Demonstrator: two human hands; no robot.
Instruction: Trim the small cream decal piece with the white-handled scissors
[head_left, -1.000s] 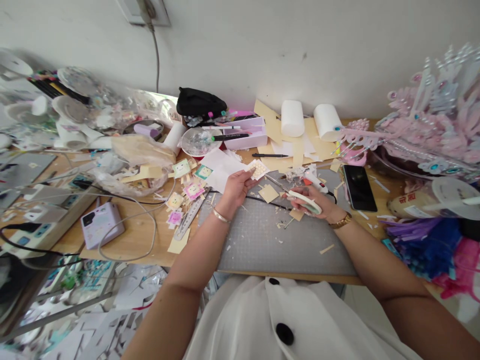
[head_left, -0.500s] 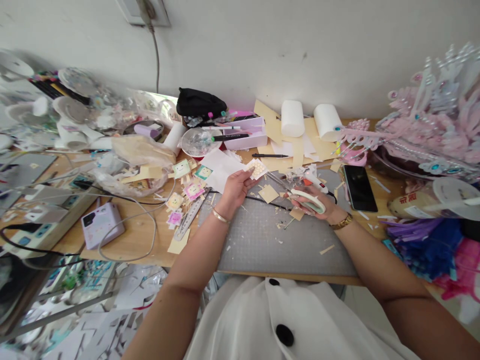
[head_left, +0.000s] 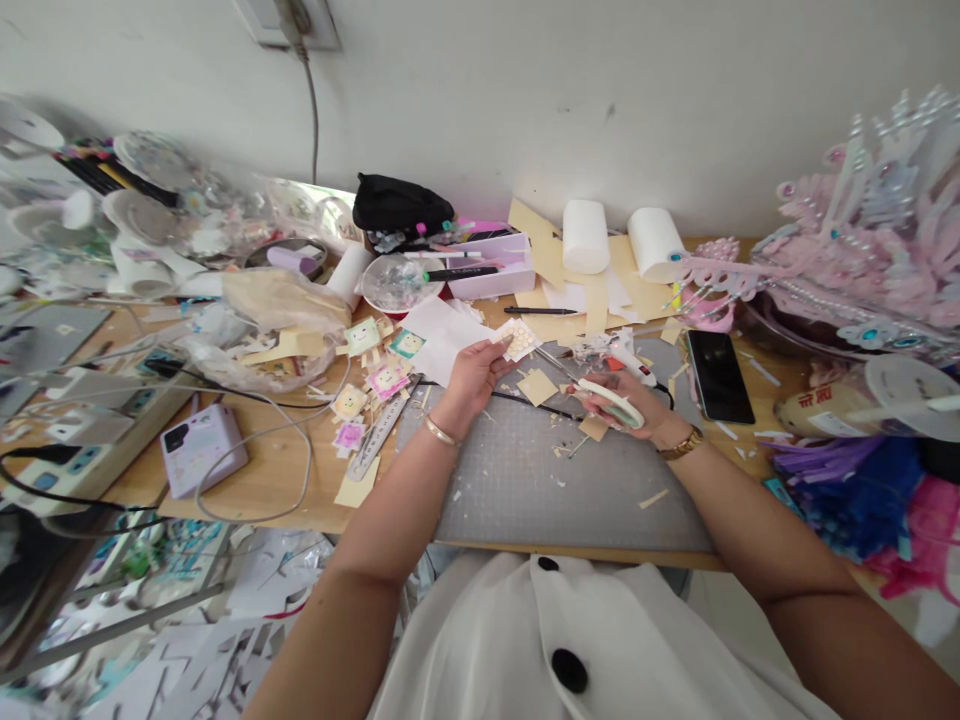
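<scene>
My left hand (head_left: 477, 374) pinches a small white paper piece (head_left: 519, 340) with a yellowish pattern by its left edge. In my right hand (head_left: 621, 398) is a pair of scissors (head_left: 616, 402) with pale handles, the fingers wrapped round the grips. The blades point up and left, their tips at the right edge of the patterned piece. I cannot tell whether the blades are parted. Beneath both hands lies a grey cutting mat (head_left: 525, 490). A beige paper square (head_left: 537, 387) rests on it between them, and a white sheet (head_left: 441, 335) lies just beyond my left hand.
Several decorated paper pieces (head_left: 388, 379) and a ruler (head_left: 377, 440) lie to the left. A phone (head_left: 721, 376) and a drink cup (head_left: 832, 400) are on the right. A lilac tray (head_left: 491, 268) and white rolls (head_left: 585, 237) stand at the back. A cable (head_left: 307, 470) loops leftward.
The patterned piece has turned or tilted slightly in my left hand. The scissors' handles have shifted a little to the left. Everything else looks unmoved.
</scene>
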